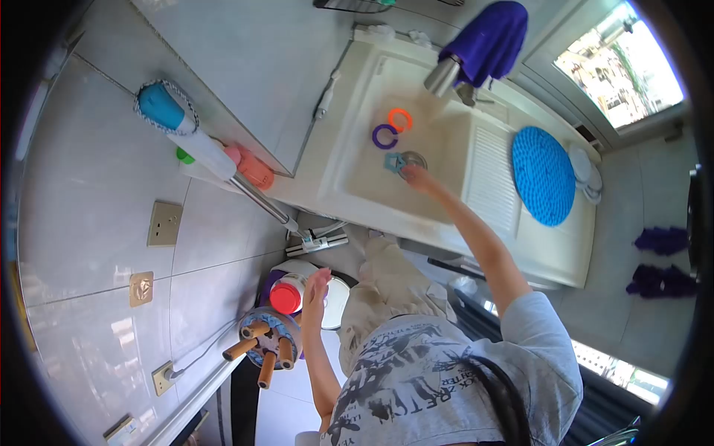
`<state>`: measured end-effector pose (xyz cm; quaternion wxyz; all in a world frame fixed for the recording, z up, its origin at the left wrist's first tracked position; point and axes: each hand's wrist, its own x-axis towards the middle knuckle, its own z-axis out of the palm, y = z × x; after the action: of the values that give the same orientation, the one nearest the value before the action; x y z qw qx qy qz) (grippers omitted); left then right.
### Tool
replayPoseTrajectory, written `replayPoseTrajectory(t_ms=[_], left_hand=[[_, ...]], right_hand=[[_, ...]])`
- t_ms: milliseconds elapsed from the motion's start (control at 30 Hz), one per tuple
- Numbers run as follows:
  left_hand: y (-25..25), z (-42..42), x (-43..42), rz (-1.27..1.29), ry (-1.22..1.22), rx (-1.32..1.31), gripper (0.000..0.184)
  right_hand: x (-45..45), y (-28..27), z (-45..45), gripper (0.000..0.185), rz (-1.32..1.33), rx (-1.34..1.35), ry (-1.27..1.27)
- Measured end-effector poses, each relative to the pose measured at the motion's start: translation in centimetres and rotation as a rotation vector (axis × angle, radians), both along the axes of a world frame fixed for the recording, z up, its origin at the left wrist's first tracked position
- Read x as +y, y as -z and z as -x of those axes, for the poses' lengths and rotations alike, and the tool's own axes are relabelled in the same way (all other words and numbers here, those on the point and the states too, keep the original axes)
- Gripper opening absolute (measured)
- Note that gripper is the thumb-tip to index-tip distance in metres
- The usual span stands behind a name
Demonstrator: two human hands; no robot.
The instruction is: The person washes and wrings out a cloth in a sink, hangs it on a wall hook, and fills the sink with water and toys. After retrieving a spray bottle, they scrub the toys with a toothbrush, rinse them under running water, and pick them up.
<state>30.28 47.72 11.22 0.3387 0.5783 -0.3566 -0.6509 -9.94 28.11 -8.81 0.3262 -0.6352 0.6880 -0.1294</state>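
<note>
Head view: right hand [419, 179] partly curled over the sink drain [419, 159]; grip cannot be told. Light-blue piece [392, 162] lies just beside its fingertips; purple open ring [375, 137] and orange open ring [400, 111] farther ahead, untouched. All three sit in the basin [439, 126]. Left hand [317, 288] open, empty, near red lid [285, 298].

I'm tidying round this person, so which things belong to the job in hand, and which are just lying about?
Job, apparently: light-blue piece by the right hand, purple ring, orange ring, sink.

Lying about, I'd say: round blue mat, red-lidded tub.
</note>
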Motion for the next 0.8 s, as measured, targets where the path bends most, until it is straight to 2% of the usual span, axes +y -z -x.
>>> replayPoseTrajectory(t_ms=[33, 133, 233, 300, 400, 500, 667, 767, 800], left_hand=[[0.2, -0.1, 0.0, -0.002, -0.038, -0.007, 0.036], [0.2, 0.4, 0.0, -0.038, -0.135, -0.042, 0.038], [1.0, 1.3, -1.0, -0.058, -0.186, -0.067, 0.04], [1.8, 2.2, -1.9, -0.071, -0.205, -0.061, 0.038], [2.4, 4.4, -3.7, -0.063, -0.218, -0.003, 0.034], [1.7, 7.6, -7.2, 0.016, -0.087, -0.053, 0.033], [0.4, 13.9, -12.2, 0.255, 0.147, -0.192, 0.032], [0.5, 16.6, -14.2, 0.331, 0.391, -0.289, 0.033], [0.9, 17.2, -14.6, 0.354, 0.487, -0.324, 0.033]], right_hand=[[-1.6, 1.8, 0.0, 0.042, 0.063, 0.119, -0.075], [-3.1, 2.0, -1.4, 0.045, 0.028, 0.139, 0.02], [-4.2, 1.4, -3.3, 0.041, 0.115, 0.268, 0.031], [-6.3, -1.1, -5.0, 0.039, 0.348, 0.078, 0.017], [-10.2, -8.9, -8.8, 0.036, 0.608, -0.094, -0.02], [-15.0, -14.8, -13.0, 0.033, 0.716, -0.217, -0.037], [-18.6, -15.4, -17.4, 0.032, 0.642, 0.086, 0.016], [-17.7, -15.5, -17.3, 0.031, 0.593, 0.132, 0.002], [-17.3, -15.1, -17.1, 0.033, 0.558, 0.076, 0.014]])
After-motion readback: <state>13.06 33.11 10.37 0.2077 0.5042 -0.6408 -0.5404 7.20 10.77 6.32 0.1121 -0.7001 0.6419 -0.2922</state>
